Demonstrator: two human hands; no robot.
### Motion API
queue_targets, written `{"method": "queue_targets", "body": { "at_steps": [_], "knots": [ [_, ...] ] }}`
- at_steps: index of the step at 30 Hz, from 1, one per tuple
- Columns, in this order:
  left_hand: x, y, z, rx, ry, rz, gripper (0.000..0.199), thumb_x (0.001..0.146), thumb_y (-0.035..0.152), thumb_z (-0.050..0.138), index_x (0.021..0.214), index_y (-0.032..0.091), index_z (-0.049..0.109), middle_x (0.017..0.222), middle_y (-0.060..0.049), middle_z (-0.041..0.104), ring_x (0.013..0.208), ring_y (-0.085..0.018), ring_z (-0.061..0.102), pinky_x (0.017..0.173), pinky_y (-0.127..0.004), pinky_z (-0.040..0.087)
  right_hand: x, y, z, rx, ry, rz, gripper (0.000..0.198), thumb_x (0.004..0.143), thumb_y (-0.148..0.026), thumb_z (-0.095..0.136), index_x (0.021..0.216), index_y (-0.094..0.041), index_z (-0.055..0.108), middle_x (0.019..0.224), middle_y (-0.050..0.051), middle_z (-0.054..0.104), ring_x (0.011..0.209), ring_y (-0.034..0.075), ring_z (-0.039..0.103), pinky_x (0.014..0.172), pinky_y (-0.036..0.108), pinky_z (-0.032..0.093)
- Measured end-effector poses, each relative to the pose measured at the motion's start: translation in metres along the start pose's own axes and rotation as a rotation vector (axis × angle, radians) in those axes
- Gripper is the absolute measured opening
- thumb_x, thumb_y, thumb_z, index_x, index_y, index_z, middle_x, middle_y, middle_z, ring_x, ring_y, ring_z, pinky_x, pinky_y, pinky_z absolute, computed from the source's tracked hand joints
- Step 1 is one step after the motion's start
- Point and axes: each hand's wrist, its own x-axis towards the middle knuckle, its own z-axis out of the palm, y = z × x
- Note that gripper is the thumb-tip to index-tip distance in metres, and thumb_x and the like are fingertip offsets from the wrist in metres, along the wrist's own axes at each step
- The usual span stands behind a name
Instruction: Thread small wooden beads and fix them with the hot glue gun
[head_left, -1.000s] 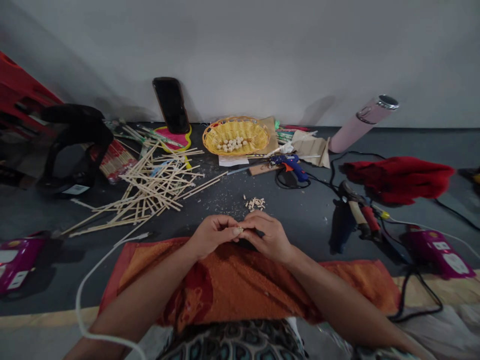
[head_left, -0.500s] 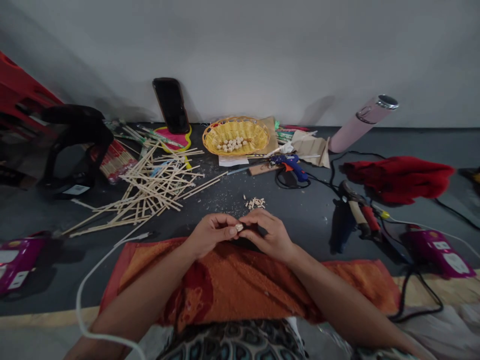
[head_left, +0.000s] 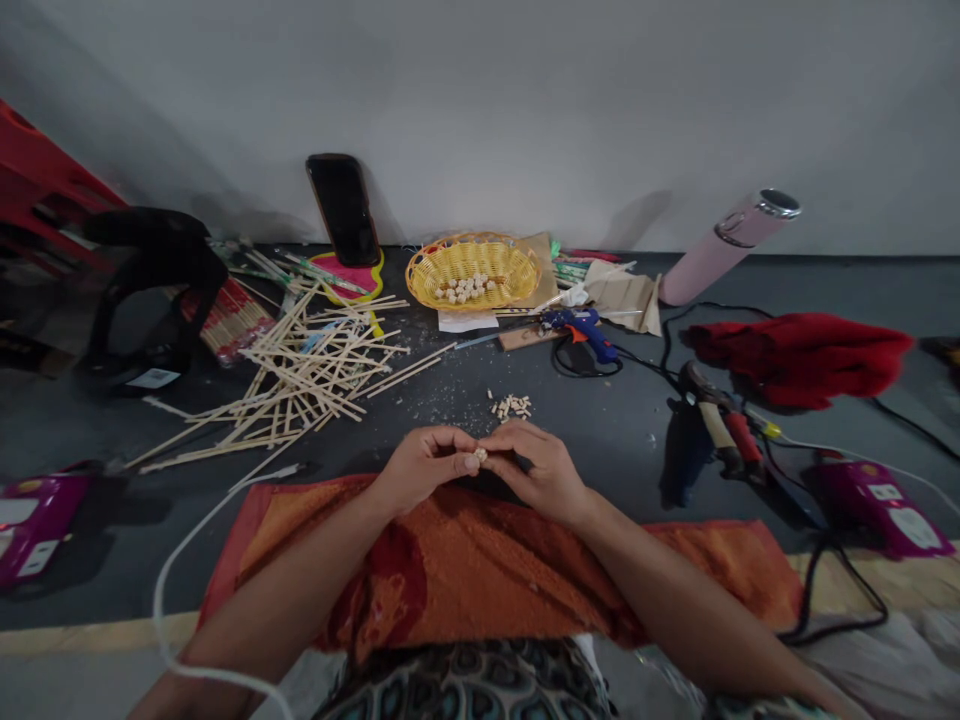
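Observation:
Between my fingertips is a small cluster of cut wooden stick pieces (head_left: 481, 455), pale and flower-like. My left hand (head_left: 426, 468) pinches it from the left, thumb in front. From the other side my right hand (head_left: 536, 468) closes on it with thumb and forefinger. Just beyond my hands lies a little heap of short cut stick pieces (head_left: 511, 406) on the dark tabletop (head_left: 600, 440). Farther back, a yellow woven basket (head_left: 517, 270) holds several similar pale clusters (head_left: 469, 288). Under my forearms spreads an orange towel (head_left: 480, 560).
Many thin wooden sticks (head_left: 307, 370) lie piled at left, near a black stand (head_left: 150, 235). A phone (head_left: 343, 210) leans on the wall. A blue glue gun (head_left: 589, 330) lies right of the basket. Pliers (head_left: 716, 420), a red cloth (head_left: 802, 355) and a pink flask (head_left: 727, 250) are at right.
The cluster has turned slightly between my fingertips and shows more of its cut ends. Both hands stay in nearly the same place.

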Motion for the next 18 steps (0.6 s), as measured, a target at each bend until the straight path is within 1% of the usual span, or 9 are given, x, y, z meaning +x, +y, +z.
{"method": "queue_targets", "body": {
  "at_steps": [3,5,7,11,14,18],
  "knots": [
    [-0.0002,0.0010,-0.0006,0.037,-0.019,0.003,0.020,0.070,0.033,0.071,0.071,0.013,0.065,0.067,0.000,0.063,0.063,-0.009,0.053,0.063,-0.020,0.039,-0.0008,0.0017,-0.0025,0.030,-0.086,-0.007,0.030,0.084,-0.021,0.061,0.113,-0.020,0.060,0.095,0.007,0.065,0.089,0.016,0.060,0.080,0.030,0.050],
    [0.0000,0.0011,-0.0014,0.059,-0.040,-0.002,0.021,0.071,0.033,0.071,0.071,0.013,0.065,0.065,0.000,0.062,0.062,-0.009,0.053,0.061,-0.020,0.039,-0.0017,0.0033,-0.0025,0.036,-0.102,-0.028,0.031,0.086,-0.021,0.059,0.116,-0.021,0.059,0.097,0.007,0.065,0.092,0.016,0.059,0.082,0.031,0.050],
    [0.0002,0.0008,-0.0021,0.058,-0.058,-0.009,0.022,0.072,0.034,0.070,0.072,0.012,0.067,0.065,-0.001,0.063,0.061,-0.009,0.053,0.060,-0.020,0.038,-0.0023,0.0041,-0.0018,0.048,-0.088,-0.038,0.027,0.087,-0.020,0.057,0.113,-0.022,0.061,0.095,0.006,0.065,0.090,0.015,0.059,0.080,0.030,0.051],
    [-0.0001,0.0008,-0.0015,0.013,-0.082,-0.012,0.024,0.075,0.036,0.067,0.076,0.012,0.068,0.068,-0.003,0.065,0.060,-0.009,0.051,0.059,-0.020,0.037,-0.0015,0.0022,-0.0014,0.083,-0.051,-0.024,0.020,0.084,-0.023,0.061,0.104,-0.020,0.064,0.088,0.006,0.064,0.083,0.014,0.060,0.075,0.028,0.051],
    [-0.0007,0.0021,0.0000,0.007,-0.096,-0.017,0.025,0.074,0.036,0.067,0.072,0.011,0.068,0.066,-0.003,0.064,0.059,-0.009,0.050,0.058,-0.020,0.036,-0.0003,-0.0001,-0.0017,0.100,-0.049,-0.026,0.016,0.083,-0.022,0.063,0.098,-0.019,0.066,0.084,0.005,0.065,0.080,0.014,0.060,0.073,0.027,0.051],
    [-0.0012,0.0041,0.0014,0.008,-0.099,-0.018,0.028,0.074,0.038,0.067,0.068,0.011,0.066,0.063,-0.003,0.062,0.056,-0.009,0.048,0.056,-0.020,0.035,0.0001,-0.0016,-0.0015,0.094,-0.056,-0.032,0.014,0.084,-0.023,0.062,0.096,-0.019,0.065,0.082,0.005,0.065,0.078,0.014,0.060,0.072,0.027,0.051]
  ]
}}
